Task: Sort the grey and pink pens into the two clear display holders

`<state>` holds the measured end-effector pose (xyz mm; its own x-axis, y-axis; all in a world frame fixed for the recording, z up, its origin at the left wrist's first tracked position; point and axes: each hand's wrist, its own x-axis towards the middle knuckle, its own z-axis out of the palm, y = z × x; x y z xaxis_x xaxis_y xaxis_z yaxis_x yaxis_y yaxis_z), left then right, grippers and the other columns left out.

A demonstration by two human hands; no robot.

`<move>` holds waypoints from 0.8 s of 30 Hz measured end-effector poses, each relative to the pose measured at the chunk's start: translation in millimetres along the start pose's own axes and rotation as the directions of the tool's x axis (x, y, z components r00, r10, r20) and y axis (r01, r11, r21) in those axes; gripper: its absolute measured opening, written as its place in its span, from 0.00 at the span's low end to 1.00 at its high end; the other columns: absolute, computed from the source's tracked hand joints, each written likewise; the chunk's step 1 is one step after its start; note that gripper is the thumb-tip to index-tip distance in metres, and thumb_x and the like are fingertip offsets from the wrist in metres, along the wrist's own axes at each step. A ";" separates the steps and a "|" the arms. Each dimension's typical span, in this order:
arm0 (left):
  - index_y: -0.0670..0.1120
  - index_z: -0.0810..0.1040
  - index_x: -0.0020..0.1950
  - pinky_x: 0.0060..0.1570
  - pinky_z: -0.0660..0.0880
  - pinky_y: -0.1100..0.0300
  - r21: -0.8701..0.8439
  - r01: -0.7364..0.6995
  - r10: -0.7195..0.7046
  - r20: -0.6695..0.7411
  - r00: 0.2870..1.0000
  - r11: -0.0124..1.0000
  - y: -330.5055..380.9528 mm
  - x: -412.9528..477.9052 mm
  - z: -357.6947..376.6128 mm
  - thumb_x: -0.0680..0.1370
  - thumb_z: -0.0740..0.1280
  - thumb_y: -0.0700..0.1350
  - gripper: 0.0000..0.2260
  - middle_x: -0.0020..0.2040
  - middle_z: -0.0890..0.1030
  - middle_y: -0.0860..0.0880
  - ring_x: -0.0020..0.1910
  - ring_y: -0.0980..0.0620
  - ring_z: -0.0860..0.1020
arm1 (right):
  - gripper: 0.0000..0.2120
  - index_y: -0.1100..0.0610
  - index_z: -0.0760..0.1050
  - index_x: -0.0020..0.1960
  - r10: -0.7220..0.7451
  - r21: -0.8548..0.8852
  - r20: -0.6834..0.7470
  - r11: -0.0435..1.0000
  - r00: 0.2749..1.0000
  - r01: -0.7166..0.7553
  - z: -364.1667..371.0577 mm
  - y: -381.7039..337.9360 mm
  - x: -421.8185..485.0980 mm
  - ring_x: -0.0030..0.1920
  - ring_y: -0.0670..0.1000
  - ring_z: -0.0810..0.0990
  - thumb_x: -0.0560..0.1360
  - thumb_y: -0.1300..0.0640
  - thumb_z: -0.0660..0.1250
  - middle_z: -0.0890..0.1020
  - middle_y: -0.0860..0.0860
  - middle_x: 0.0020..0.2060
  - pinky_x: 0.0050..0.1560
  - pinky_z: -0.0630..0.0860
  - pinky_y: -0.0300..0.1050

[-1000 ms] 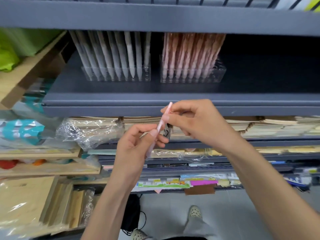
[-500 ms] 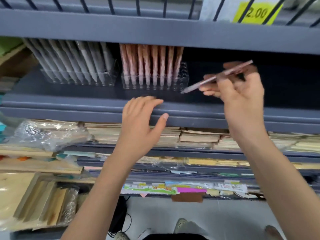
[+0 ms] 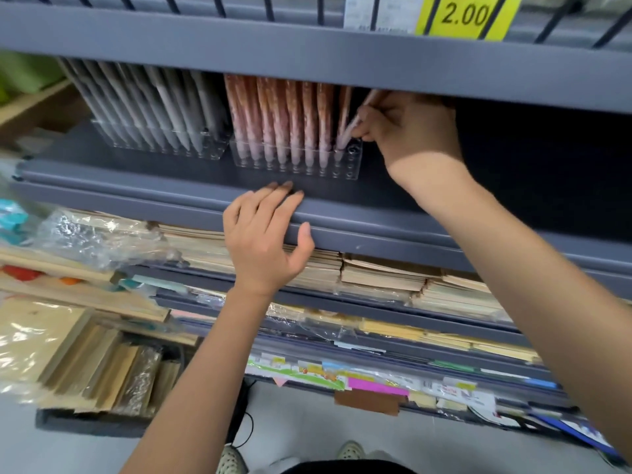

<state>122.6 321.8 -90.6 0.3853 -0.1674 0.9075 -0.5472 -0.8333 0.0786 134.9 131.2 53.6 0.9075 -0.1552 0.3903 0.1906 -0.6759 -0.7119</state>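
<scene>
Head view: the right hand reaches under the upper shelf and pinches a pink pen between thumb and curled fingers. The pen is tilted, its upper end leaning toward the hand's knuckles and its lower tip down in a slot at the end of the pink holder nearest that hand. Whether the tip is fully seated is too blurred to tell.

Just beyond the held pen, away from the right hand, the other pink pens stand in rows in the same clear holder. Farther out on that side, the grey pens lean in the grey holder, which stands just beside the pink one.

The left hand lies below and to the inner side of the right hand. Its fingers are straight and close together, resting on the front edge of the shelf that carries both holders. The thumb is spread apart under the lip, and the hand holds nothing. The pink holder sits just past its fingertips.

Under the left palm runs a row of stacked notebooks. Above the right hand hangs a yellow price tag reading 2.00.
</scene>
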 end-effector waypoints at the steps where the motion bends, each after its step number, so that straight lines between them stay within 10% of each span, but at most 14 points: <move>1: 0.44 0.84 0.57 0.62 0.68 0.52 0.001 0.001 -0.001 0.000 1.000 1.000 -0.3 0.0 0.0 0.79 0.61 0.50 0.16 0.58 0.84 0.48 0.59 0.47 0.80 | 0.13 0.60 0.79 0.51 0.012 -0.045 0.028 0.999 1.000 -0.011 2.4 -1.8 3.2 0.55 0.61 0.80 0.78 0.51 0.64 0.84 0.58 0.49 0.61 0.74 0.59; 7: 0.44 0.83 0.58 0.62 0.68 0.51 -0.005 -0.003 0.003 0.021 1.000 1.000 -0.2 0.4 -2.4 0.79 0.61 0.49 0.16 0.59 0.84 0.48 0.60 0.48 0.80 | 0.16 0.59 0.74 0.61 -0.021 -0.420 0.083 0.906 0.996 0.054 11.9 -17.0 7.7 0.63 0.61 0.74 0.80 0.50 0.61 0.79 0.56 0.62 0.62 0.71 0.47; 24: 0.42 0.80 0.64 0.67 0.65 0.50 -0.148 -0.044 0.062 0.120 0.991 0.988 -11.0 -2.1 -12.3 0.79 0.63 0.47 0.17 0.63 0.81 0.46 0.64 0.45 0.77 | 0.16 0.61 0.70 0.66 0.150 -0.606 -0.001 0.787 0.989 -0.120 22.0 -52.6 -3.2 0.65 0.64 0.71 0.81 0.56 0.59 0.74 0.61 0.65 0.62 0.70 0.49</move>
<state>118.7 337.8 -88.3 0.4371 -0.2810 0.8544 -0.6674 -0.7382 0.0987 130.2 183.1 76.9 0.9255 -0.2552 0.2798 -0.1854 -0.9496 -0.2528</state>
